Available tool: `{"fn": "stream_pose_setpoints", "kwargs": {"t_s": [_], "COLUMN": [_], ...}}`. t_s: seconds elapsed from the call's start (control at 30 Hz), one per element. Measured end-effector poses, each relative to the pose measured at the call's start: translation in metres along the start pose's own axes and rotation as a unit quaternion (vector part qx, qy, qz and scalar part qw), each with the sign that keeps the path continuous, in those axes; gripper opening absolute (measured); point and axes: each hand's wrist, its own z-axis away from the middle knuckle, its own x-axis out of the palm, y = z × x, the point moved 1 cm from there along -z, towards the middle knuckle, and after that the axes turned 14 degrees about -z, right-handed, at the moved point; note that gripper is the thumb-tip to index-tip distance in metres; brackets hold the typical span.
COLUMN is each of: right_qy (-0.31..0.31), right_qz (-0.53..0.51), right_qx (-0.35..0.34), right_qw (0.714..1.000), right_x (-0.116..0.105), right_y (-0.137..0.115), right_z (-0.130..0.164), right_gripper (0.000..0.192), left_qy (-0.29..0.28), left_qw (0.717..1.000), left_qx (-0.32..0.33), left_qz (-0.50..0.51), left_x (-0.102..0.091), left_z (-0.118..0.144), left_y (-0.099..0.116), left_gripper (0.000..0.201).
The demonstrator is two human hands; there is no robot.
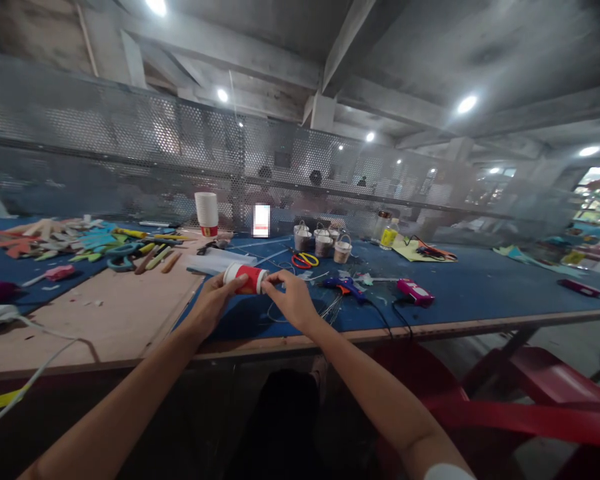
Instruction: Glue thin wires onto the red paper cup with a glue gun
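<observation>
A red and white paper cup (250, 279) lies sideways in the air over the near edge of the table. My left hand (219, 293) is closed around its left part, thumb along the red band. At the cup's right end, the fingers of my right hand (291, 297) are pinched together against it; whether they hold anything besides the cup's edge is hidden. Just beyond are scissors (306, 260) with yellow and red handles. A blue glue gun (343, 287) rests to the right of my right hand, with thin wires (330, 308) near it.
A stack of paper cups (207, 213) stands behind on the left. Small cups with wire handles (323, 241) stand at the back. Left lie coloured strips (55, 237) and several tools (153, 257). A pink box (415, 292), a yellow-labelled bottle (389, 235) and red chairs (555, 380) are on the right.
</observation>
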Motion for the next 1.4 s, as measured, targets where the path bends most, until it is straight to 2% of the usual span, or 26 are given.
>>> {"fn": "stream_pose_setpoints", "kwargs": {"t_s": [0.1,0.17,0.23,0.33,0.43,0.57,0.73,0.83,0.93,1.1,1.27,1.33,1.4], "right_qy": [-0.021,-0.003,0.039,0.069,0.024,-0.024,-0.062,-0.086,-0.08,-0.012,0.063,0.109,0.098], "right_qz": [0.061,0.105,0.152,0.297,0.409,0.399,0.354,0.306,0.246,0.123,-0.003,-0.175,-0.252], "right_qx": [-0.053,-0.076,-0.066,0.041,0.206,0.284,0.304,0.297,0.282,0.247,0.204,0.18,0.168], "right_qw": [0.996,0.992,0.985,0.952,0.889,0.871,0.882,0.9,0.924,0.961,0.977,0.962,0.948], "right_x": [-0.014,-0.036,-0.069,-0.124,-0.169,-0.196,-0.203,-0.206,-0.21,-0.209,-0.186,-0.171,-0.154], "right_y": [-0.006,-0.008,-0.006,0.006,0.024,0.046,0.067,0.074,0.072,0.056,0.029,0.014,0.0], "right_z": [0.006,0.012,0.02,0.03,0.039,0.039,0.022,0.013,0.014,0.03,0.049,0.056,0.061], "right_gripper": [0.023,0.026,0.025,0.018,0.02,0.026,0.034,0.04,0.047,0.051,0.052,0.045,0.04], "left_qy": [0.004,0.02,0.031,0.027,0.035,0.035,0.041,0.041,0.04,0.031,0.033,0.032,0.031], "left_qw": [1.0,1.0,0.999,0.999,0.999,0.999,0.999,0.999,0.999,0.999,0.999,0.999,0.999], "left_qx": [-0.003,0.004,0.001,-0.011,-0.01,-0.012,-0.011,-0.018,-0.026,-0.034,-0.018,-0.009,0.004], "left_qz": [0.01,0.019,0.021,0.016,0.008,0.005,0.002,0.002,0.004,0.001,-0.005,-0.009,-0.01], "left_x": [0.0,0.0,0.001,-0.001,-0.003,-0.004,-0.002,-0.003,-0.004,-0.003,-0.002,-0.002,-0.002], "left_z": [0.001,0.002,0.003,0.002,0.0,-0.002,-0.001,-0.001,-0.001,-0.002,-0.001,-0.001,0.0], "left_y": [0.002,0.005,0.006,0.005,0.002,0.001,0.001,0.0,-0.001,-0.001,0.0,-0.001,0.0], "left_gripper": [0.019,0.018,0.019,0.022,0.023,0.022,0.025,0.027,0.026,0.026,0.023,0.023,0.022]}}
